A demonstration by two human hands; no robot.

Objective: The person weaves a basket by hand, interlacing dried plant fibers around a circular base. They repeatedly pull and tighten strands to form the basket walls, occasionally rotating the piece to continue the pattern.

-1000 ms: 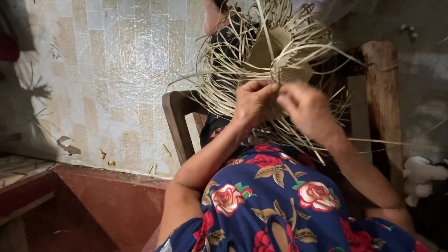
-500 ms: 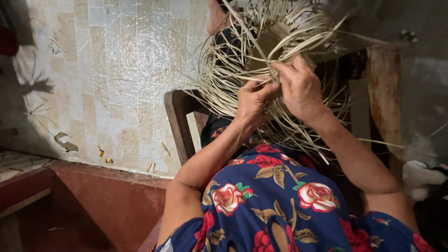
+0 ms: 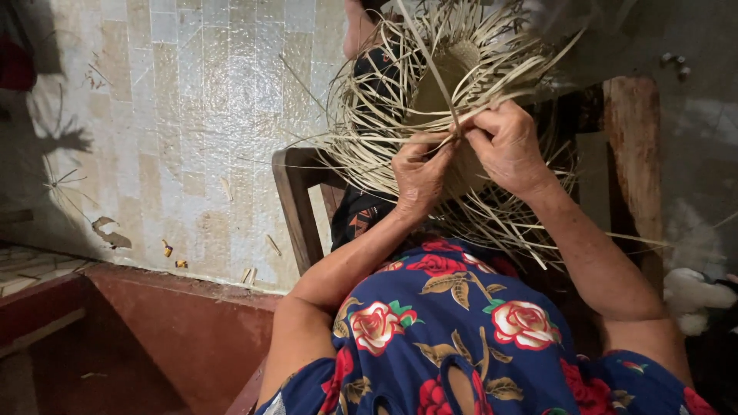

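Note:
A half-woven piece of pale straw point(image 3: 453, 69), round with a dense middle and many loose strands sticking out all around, is held up in front of me. My left hand point(image 3: 419, 173) pinches strands at its lower middle. Just to the right, my right hand point(image 3: 507, 146) grips neighbouring strands, and the fingertips of both hands meet on the weave. One long strand runs up from between the fingers. My forearms reach up over a blue dress with red roses point(image 3: 461, 330).
A dark wooden chair back point(image 3: 296, 200) stands behind the weave, with dark patterned cloth point(image 3: 361, 215) on it. A wooden post point(image 3: 634, 161) rises at the right. Pale tiled floor point(image 3: 192, 115) lies left, bordered by a red step point(image 3: 154, 323). A white soft object point(image 3: 692, 296) sits far right.
My right hand has moved up and left onto the weave until its fingertips meet my left hand's. The straw piece has shifted slightly with the hands.

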